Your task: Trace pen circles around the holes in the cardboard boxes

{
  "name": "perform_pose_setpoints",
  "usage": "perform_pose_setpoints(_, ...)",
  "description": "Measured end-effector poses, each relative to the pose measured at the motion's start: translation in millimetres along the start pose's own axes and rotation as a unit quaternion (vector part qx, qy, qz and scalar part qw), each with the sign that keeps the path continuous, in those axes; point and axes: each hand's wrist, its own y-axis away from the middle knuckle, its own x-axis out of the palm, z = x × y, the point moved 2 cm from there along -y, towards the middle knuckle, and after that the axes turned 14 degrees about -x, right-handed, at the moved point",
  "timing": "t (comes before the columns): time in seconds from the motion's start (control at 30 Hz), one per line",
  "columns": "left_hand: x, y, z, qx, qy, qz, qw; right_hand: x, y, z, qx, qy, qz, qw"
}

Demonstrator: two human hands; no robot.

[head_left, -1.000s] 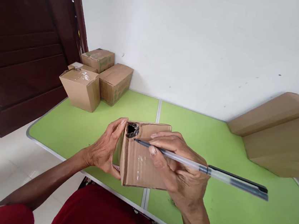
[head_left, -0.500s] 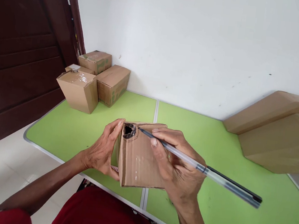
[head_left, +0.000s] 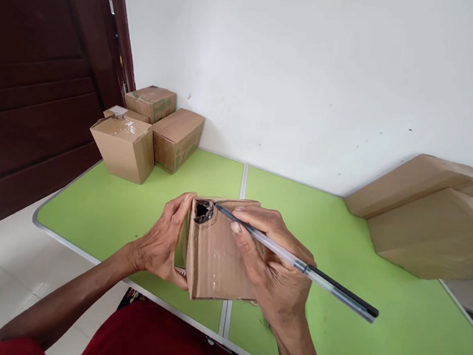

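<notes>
A brown cardboard box [head_left: 220, 261] stands in front of me over the green table. Near the upper left corner of its facing side is a ragged hole [head_left: 203, 211] with a blackened edge and drawn lines around it. My left hand [head_left: 165, 238] grips the box by its left side, thumb at the bottom and fingers at the top corner. In my right hand [head_left: 276, 256] is a pen [head_left: 295, 259] with a clear barrel and dark cap on its rear end. Its tip meets the cardboard just right of the hole.
Several cardboard boxes [head_left: 131, 145] are grouped at the back left of the green table [head_left: 100, 213]. Two larger cartons [head_left: 435, 234] lean at the right. A white wall [head_left: 295, 76] rises behind, and a dark wooden door [head_left: 38, 75] is at the left.
The pen tip has moved slightly left, closer to the hole's edge, and my right hand has shifted left with it. My left hand keeps its hold on the box.
</notes>
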Motion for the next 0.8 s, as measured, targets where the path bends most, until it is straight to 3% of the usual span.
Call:
perform_pose_setpoints(0.17,1.1,0,-1,-0.005,0.001,0.002,1.000,2,5,3,0.005,-0.020,-0.024,1.000)
perform_pose_setpoints(0.33,-2.6,-1,1,0.003,0.015,-0.010,1.000,-22,-4,-22,0.070,-0.131,-0.206,0.967)
perform_pose_setpoints(0.37,-4.0,-1,3,0.000,0.024,-0.015,1.000,-32,-6,-34,0.070,-0.097,-0.246,0.962)
perform_pose_setpoints(0.43,-7.0,1,8,-0.005,0.044,-0.025,0.999,-50,-7,-64,0.066,0.054,-0.265,0.960)
perform_pose_setpoints(0.47,-8.4,4,12,-0.011,0.048,-0.029,0.998,-57,-4,-80,0.073,0.173,-0.223,0.957)
perform_pose_setpoints(0.5,-9.7,6,15,-0.018,0.047,-0.033,0.998,-59,1,-97,0.096,0.282,-0.103,0.949)
perform_pose_setpoints(0.53,-10.8,9,19,-0.024,0.039,-0.037,0.998,-59,10,-113,0.109,0.319,-0.031,0.941)
perform_pose_setpoints(0.63,-13.3,19,27,-0.045,0.003,-0.047,0.998,-46,46,-145,0.132,0.343,0.187,0.911)
perform_pose_setpoints(0.7,-13.9,24,29,-0.052,-0.011,-0.048,0.997,-31,71,-154,0.137,0.340,0.316,0.875)
perform_pose_setpoints(0.8,-13.2,28,32,-0.070,-0.011,-0.037,0.997,-12,95,-157,0.136,0.343,0.439,0.819)
